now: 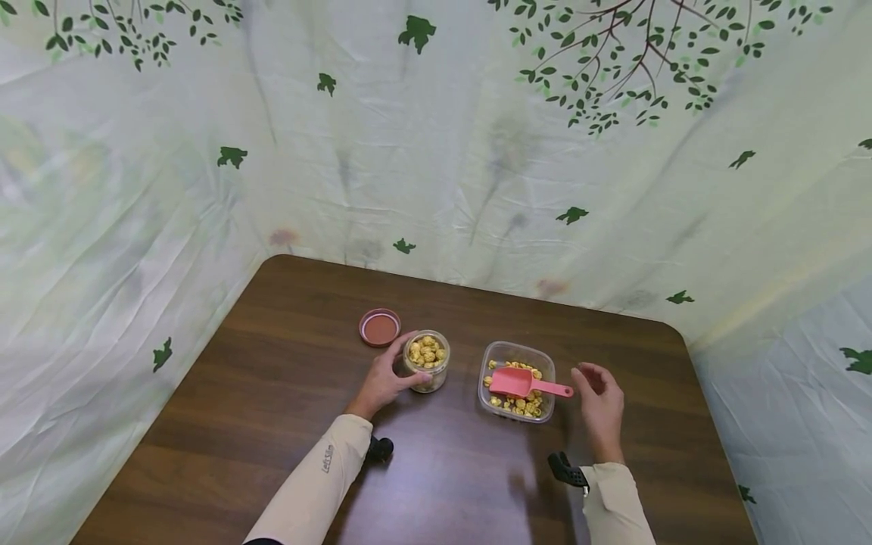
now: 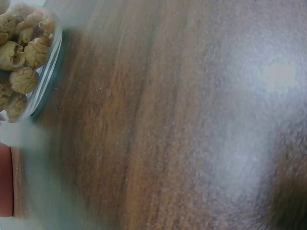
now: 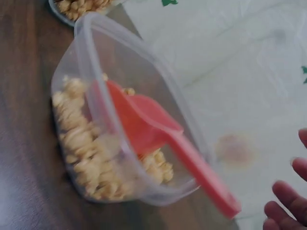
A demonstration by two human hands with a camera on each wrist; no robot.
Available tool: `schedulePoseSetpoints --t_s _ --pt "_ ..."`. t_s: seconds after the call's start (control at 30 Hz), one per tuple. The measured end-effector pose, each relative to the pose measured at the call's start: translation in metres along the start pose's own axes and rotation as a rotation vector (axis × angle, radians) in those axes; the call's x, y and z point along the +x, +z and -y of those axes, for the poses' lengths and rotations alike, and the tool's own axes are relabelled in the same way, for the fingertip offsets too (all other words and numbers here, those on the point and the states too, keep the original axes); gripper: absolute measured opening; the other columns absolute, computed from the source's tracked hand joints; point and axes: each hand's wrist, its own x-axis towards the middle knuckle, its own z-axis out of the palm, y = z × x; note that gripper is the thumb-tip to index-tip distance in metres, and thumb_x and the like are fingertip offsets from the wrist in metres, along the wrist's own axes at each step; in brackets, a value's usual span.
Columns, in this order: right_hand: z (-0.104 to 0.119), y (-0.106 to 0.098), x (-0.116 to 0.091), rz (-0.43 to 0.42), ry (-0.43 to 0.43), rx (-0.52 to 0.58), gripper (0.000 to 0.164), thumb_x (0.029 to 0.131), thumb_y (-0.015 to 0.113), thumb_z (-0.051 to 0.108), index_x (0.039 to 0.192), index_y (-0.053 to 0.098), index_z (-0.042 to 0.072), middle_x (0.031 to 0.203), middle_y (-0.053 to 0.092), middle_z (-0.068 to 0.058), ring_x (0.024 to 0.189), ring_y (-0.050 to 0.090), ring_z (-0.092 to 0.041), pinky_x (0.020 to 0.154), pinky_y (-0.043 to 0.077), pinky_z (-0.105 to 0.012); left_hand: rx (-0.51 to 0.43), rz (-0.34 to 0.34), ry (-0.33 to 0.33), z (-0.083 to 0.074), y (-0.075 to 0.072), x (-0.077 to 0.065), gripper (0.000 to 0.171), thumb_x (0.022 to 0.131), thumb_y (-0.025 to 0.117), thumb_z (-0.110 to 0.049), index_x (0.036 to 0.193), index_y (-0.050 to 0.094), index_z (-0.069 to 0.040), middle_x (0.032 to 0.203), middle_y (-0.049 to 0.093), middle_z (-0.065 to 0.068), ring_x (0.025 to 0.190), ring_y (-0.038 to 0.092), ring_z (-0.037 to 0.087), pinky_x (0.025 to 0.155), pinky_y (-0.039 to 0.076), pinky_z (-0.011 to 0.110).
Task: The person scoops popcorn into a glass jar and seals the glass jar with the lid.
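My left hand grips a clear jar filled with caramel popcorn, thumb in front and fingers behind. Part of that popcorn shows at the upper left of the left wrist view. To the right stands a clear plastic container with more popcorn. A pink scoop lies in it, its handle jutting over the right rim. Just beyond the handle's end is my right hand, fingers loosely bent and holding nothing. In the right wrist view a gap separates its fingertips from the scoop handle.
A reddish-brown round lid lies on the wooden table, behind and left of the jar. White cloth with printed leaves hangs along the table's back and sides.
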Motion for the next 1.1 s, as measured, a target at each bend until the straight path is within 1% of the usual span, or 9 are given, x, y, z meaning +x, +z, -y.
schedulePoseSetpoints --t_s 0.1,0.23,0.3,0.5,0.57,0.77,0.93,1.0,1.1 --pt "0.007 0.001 0.000 0.009 -0.085 -0.005 0.048 0.092 0.066 0.034 0.127 0.056 0.003 0.135 0.051 -0.016 0.129 0.043 -0.032 0.108 0.034 -0.051 0.005 0.003 -0.002 -0.003 -0.001 -0.001 0.077 0.075 0.082 -0.006 0.142 0.044 -0.001 0.136 0.052 0.021 0.121 0.051 0.038 0.104 0.035 0.055" --pt "0.020 0.006 0.001 0.028 -0.206 -0.007 0.047 0.090 0.070 0.028 0.127 0.057 0.003 0.141 0.047 -0.016 0.135 0.036 -0.033 0.112 0.026 -0.053 -0.006 -0.002 0.003 -0.003 0.000 0.000 0.077 0.074 0.083 -0.007 0.141 0.046 -0.003 0.136 0.054 0.020 0.120 0.053 0.037 0.105 0.035 0.053" --pt "0.026 0.009 0.003 0.056 -0.249 -0.011 0.047 0.090 0.070 0.026 0.128 0.056 0.002 0.142 0.046 -0.016 0.135 0.035 -0.033 0.112 0.026 -0.052 -0.012 -0.012 0.004 0.004 0.001 0.001 0.077 0.073 0.084 -0.008 0.141 0.046 -0.005 0.135 0.054 0.019 0.119 0.054 0.037 0.105 0.035 0.053" --pt "0.041 0.021 0.008 0.289 -0.327 -0.060 0.054 0.089 0.072 0.024 0.135 0.051 0.005 0.146 0.042 -0.014 0.136 0.034 -0.033 0.112 0.026 -0.054 -0.020 -0.033 -0.006 0.037 0.006 0.009 0.081 0.071 0.087 -0.015 0.141 0.048 -0.017 0.137 0.055 0.010 0.120 0.054 0.032 0.105 0.034 0.048" --pt "0.044 0.026 0.010 0.369 -0.355 -0.061 0.058 0.087 0.073 0.022 0.137 0.049 0.006 0.146 0.041 -0.014 0.135 0.036 -0.035 0.111 0.027 -0.055 -0.020 -0.029 -0.015 0.038 0.006 0.009 0.081 0.071 0.087 -0.016 0.142 0.047 -0.018 0.138 0.054 0.009 0.121 0.054 0.031 0.105 0.034 0.048" --pt "0.058 0.045 0.012 0.515 -0.398 -0.058 0.063 0.084 0.076 0.017 0.140 0.047 0.008 0.146 0.043 -0.013 0.131 0.040 -0.036 0.110 0.029 -0.053 -0.013 -0.035 -0.016 0.038 0.006 0.009 0.082 0.070 0.088 -0.019 0.141 0.048 -0.020 0.138 0.054 0.007 0.119 0.054 0.031 0.104 0.036 0.048" --pt "0.080 0.058 0.001 0.593 -0.440 -0.033 0.063 0.082 0.075 0.006 0.139 0.047 0.000 0.144 0.044 -0.021 0.130 0.042 -0.041 0.108 0.032 -0.055 -0.020 -0.034 -0.016 0.037 0.006 0.008 0.081 0.070 0.087 -0.018 0.141 0.048 -0.019 0.138 0.054 0.008 0.119 0.054 0.032 0.104 0.036 0.049" --pt "0.082 0.065 -0.001 0.621 -0.439 -0.041 0.064 0.083 0.075 0.006 0.139 0.046 -0.001 0.145 0.043 -0.022 0.128 0.043 -0.043 0.106 0.033 -0.057 -0.024 -0.032 -0.019 0.037 0.005 0.008 0.080 0.070 0.087 -0.018 0.141 0.048 -0.020 0.138 0.054 0.008 0.120 0.054 0.032 0.105 0.036 0.049" --pt "0.075 0.077 0.003 0.648 -0.405 -0.067 0.067 0.083 0.076 0.015 0.142 0.045 0.005 0.147 0.042 -0.016 0.131 0.042 -0.039 0.106 0.034 -0.057 -0.027 -0.030 -0.021 0.036 0.005 0.008 0.080 0.071 0.087 -0.018 0.141 0.048 -0.020 0.139 0.053 0.008 0.121 0.053 0.033 0.105 0.035 0.049"
